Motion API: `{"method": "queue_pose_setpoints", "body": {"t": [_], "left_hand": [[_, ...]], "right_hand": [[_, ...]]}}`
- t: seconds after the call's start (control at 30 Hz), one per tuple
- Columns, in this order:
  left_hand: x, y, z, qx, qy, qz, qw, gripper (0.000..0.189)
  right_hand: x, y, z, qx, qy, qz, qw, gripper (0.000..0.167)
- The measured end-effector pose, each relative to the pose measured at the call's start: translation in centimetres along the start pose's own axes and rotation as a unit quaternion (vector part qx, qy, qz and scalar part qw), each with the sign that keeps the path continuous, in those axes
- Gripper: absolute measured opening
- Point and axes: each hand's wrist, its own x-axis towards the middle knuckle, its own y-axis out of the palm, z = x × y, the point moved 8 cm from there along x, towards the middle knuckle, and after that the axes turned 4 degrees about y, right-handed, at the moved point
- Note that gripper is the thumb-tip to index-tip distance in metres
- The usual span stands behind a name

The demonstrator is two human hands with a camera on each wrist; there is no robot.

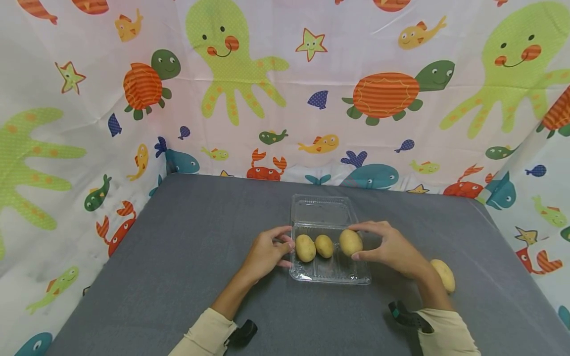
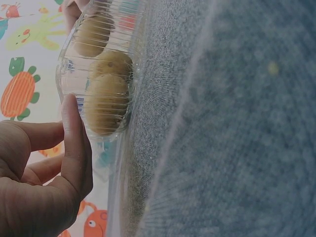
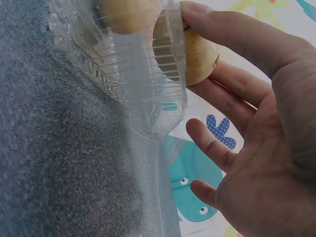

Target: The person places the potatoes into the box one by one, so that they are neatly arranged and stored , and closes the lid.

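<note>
Holding one big potato [image 1: 351, 243] with the right hand [image 1: 394, 247], pinched between the thumb on the near side and the fingers on the far side. With the potato between them, rather wide apart at the tips; in the right wrist view, with two other fingers free and loosely spread. At the right part of a clear plastic box [image 1: 331, 281], partly lower than the rim and partly above it; cannot tell about contact with the floor of the box.

Already inside, side by side: at the left, a middle-size potato [image 1: 305, 248]; next to it, a smaller potato [image 1: 324, 246], in the left wrist view visible through the ribbed wall. At the back of the box, an open lid [image 1: 324, 211], tilted away from the hands.

At the left edge of the box, touching with the left hand [image 1: 267, 252], with fingers apart and slightly bent, without any potato in the grasp.

Outside the box, to the right, partly hidden behind the right forearm: one more potato [image 1: 444, 277], on the gray table [image 1: 200, 217]. Behind everything, a white curtain [image 1: 285, 94] with printed sea animals.
</note>
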Motion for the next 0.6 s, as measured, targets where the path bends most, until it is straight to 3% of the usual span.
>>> {"method": "queue_pose_setpoints", "body": {"t": [0.6], "left_hand": [[0.05,0.01,0.06,-0.002,-0.003,-0.001,1.0000,0.046]], "right_hand": [[0.41,0.69,0.39,-0.047,-0.013,0.003,0.9988,0.069]]}}
